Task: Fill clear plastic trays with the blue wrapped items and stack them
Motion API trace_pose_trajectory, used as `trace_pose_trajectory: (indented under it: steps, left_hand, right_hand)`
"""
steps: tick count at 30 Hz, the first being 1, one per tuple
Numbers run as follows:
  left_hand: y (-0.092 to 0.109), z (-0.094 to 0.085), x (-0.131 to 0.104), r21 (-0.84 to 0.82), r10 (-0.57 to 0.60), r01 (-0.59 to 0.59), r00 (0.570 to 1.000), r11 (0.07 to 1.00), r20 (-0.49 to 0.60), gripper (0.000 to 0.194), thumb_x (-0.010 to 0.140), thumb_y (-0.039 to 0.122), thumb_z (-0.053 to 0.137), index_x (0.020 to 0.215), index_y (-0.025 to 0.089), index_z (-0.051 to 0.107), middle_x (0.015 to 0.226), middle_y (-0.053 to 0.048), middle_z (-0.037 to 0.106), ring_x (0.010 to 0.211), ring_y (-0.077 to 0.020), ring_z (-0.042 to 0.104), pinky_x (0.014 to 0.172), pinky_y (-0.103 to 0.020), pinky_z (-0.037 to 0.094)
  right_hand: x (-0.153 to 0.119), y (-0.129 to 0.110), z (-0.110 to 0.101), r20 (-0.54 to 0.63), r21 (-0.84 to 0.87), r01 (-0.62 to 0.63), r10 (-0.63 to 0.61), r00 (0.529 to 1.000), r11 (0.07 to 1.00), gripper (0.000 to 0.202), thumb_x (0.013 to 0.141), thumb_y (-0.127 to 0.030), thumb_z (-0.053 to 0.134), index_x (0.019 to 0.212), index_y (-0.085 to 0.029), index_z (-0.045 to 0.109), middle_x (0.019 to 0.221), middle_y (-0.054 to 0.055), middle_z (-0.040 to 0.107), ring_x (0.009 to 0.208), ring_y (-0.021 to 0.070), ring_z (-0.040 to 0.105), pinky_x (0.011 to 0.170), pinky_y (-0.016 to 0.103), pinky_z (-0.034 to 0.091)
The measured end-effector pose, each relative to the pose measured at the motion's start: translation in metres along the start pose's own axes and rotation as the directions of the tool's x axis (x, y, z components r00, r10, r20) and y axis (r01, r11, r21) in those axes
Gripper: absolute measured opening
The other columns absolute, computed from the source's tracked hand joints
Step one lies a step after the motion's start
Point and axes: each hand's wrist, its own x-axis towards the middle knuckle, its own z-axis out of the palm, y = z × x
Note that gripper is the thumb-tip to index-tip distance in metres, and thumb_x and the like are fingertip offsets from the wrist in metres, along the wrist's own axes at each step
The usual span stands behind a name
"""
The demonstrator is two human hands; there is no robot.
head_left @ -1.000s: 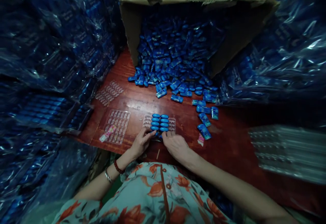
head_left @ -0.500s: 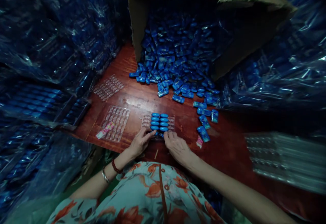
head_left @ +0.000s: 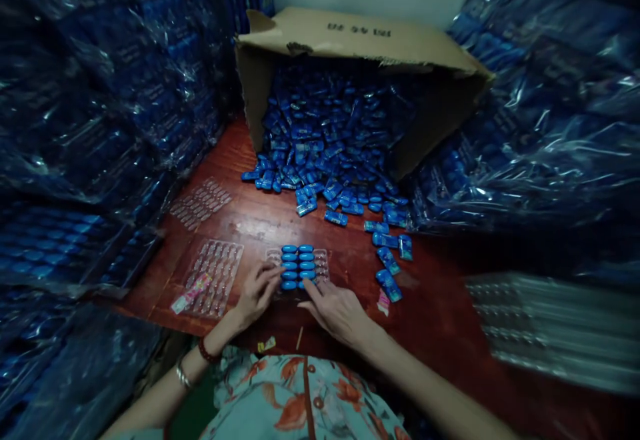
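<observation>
A transparent plastic blister tray (head_left: pixel 321 261) lies flat on the table in front of me. Two columns of shiny blue oblong pieces (head_left: pixel 306 257) fill its middle. At the tray's left side, my left hand (head_left: pixel 259 290) has its fingers stretched out, tips against the left column. My right hand (head_left: pixel 336 308) reaches in from the right; its index finger touches the lowest piece of the right column, and the thumb is spread apart below. Neither hand is wrapped around anything.
A cardboard box (head_left: pixel 360 35) on its side spills blue packets (head_left: pixel 325 150) onto the red-brown table (head_left: pixel 240 217). More trays (head_left: pixel 217 273) lie left, one under a pink wrapper (head_left: pixel 193 291). Stacked transparent trays (head_left: pixel 550 333) stand right. Plastic-wrapped blue stacks (head_left: pixel 120 87) flank both sides.
The camera view has tilted up, showing more of the box and a wall. Both hands have come away from the tray's near edge, fingers more spread; the lowest pieces are now uncovered.
</observation>
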Motion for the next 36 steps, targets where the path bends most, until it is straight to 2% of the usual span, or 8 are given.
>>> trace_pose_trajectory:
  steps: [3,6,12,18,24,30,33,36]
  left_hand:
    - [-0.016,0.004,0.058,0.034,-0.109,0.110,0.993,0.993,-0.049,0.020,0.093,0.022,0.042,0.101,0.018,0.060,0.087,-0.004,0.059,0.082,-0.0147,0.055,0.076,-0.028,0.047]
    - [-0.032,0.030,0.129,0.175,-0.086,0.048,0.973,0.983,0.214,0.018,0.091,0.023,0.046,0.096,0.016,0.061,0.092,-0.007,0.059,0.084,-0.0173,0.055,0.077,-0.030,0.047]
    - [-0.041,0.089,0.201,0.397,-0.091,-0.136,0.860,0.908,0.502,0.022,0.080,0.005,0.047,0.098,0.008,0.059,0.116,-0.020,0.051,0.102,-0.0268,0.053,0.086,-0.038,0.043]
    - [-0.054,0.083,0.168,0.293,-0.071,-0.110,0.835,0.950,0.546,0.029,0.082,0.005,0.039,0.106,0.010,0.055,0.105,-0.015,0.057,0.083,-0.0175,0.058,0.074,-0.028,0.047]
    - [-0.062,0.020,0.115,-0.029,-0.192,0.210,0.936,0.977,0.296,0.020,0.079,0.027,0.055,0.095,0.016,0.060,0.089,-0.005,0.065,0.083,-0.0168,0.060,0.077,-0.028,0.048]
    - [-0.015,-0.037,0.055,-0.252,-0.552,0.525,0.832,0.813,-0.047,0.037,0.064,0.037,0.073,0.091,0.014,0.062,0.083,-0.002,0.066,0.073,-0.0139,0.061,0.070,-0.025,0.050]
    - [0.017,-0.036,0.016,-0.279,-0.574,0.542,0.818,0.793,-0.040,0.034,0.067,0.037,0.072,0.091,0.016,0.061,0.085,-0.003,0.067,0.078,-0.0156,0.064,0.073,-0.028,0.052]
    - [0.038,-0.020,-0.020,-0.192,-0.520,0.499,0.850,0.845,-0.078,0.025,0.075,0.036,0.067,0.092,0.017,0.061,0.086,-0.004,0.068,0.078,-0.0165,0.065,0.073,-0.030,0.054]
  right_hand:
    - [0.004,0.032,0.003,-0.069,0.060,-0.227,0.231,0.971,0.972,0.032,0.095,-0.027,0.035,0.122,-0.021,0.051,0.095,0.008,0.064,0.084,0.0158,0.061,0.064,0.023,0.045]
    - [0.033,0.079,0.008,-0.118,0.082,-0.437,0.445,0.888,0.896,0.032,0.094,-0.024,0.034,0.121,-0.020,0.051,0.114,0.011,0.056,0.098,0.0192,0.056,0.070,0.026,0.045]
    - [0.085,0.124,0.016,-0.008,0.069,-0.440,0.441,0.897,0.895,0.048,0.088,-0.030,0.051,0.133,-0.018,0.040,0.125,0.015,0.048,0.109,0.0256,0.048,0.081,0.035,0.045]
    - [0.026,0.096,0.039,-0.084,0.135,-0.478,0.491,0.867,0.868,0.051,0.092,-0.031,0.040,0.140,-0.017,0.030,0.128,0.014,0.049,0.111,0.0235,0.046,0.086,0.036,0.041]
    - [-0.053,0.124,0.051,-0.180,0.213,-0.752,0.782,0.597,0.623,0.036,0.092,-0.033,0.039,0.120,-0.015,0.054,0.110,0.016,0.057,0.098,0.0261,0.051,0.074,0.035,0.042]
    - [-0.031,0.153,0.052,0.062,0.251,-0.715,0.726,0.685,0.653,0.045,0.085,-0.035,0.051,0.126,-0.017,0.047,0.115,0.015,0.056,0.091,0.0239,0.058,0.071,0.031,0.042]
    - [-0.022,0.155,0.053,0.030,0.388,-0.592,0.632,0.774,0.707,0.042,0.079,-0.035,0.058,0.117,-0.016,0.052,0.100,0.011,0.062,0.086,0.0218,0.059,0.071,0.029,0.042]
    - [-0.029,0.141,0.050,-0.024,0.656,-0.486,0.660,0.751,0.577,0.039,0.077,-0.044,0.058,0.105,-0.017,0.055,0.077,0.004,0.063,0.063,0.0166,0.058,0.058,0.027,0.042]
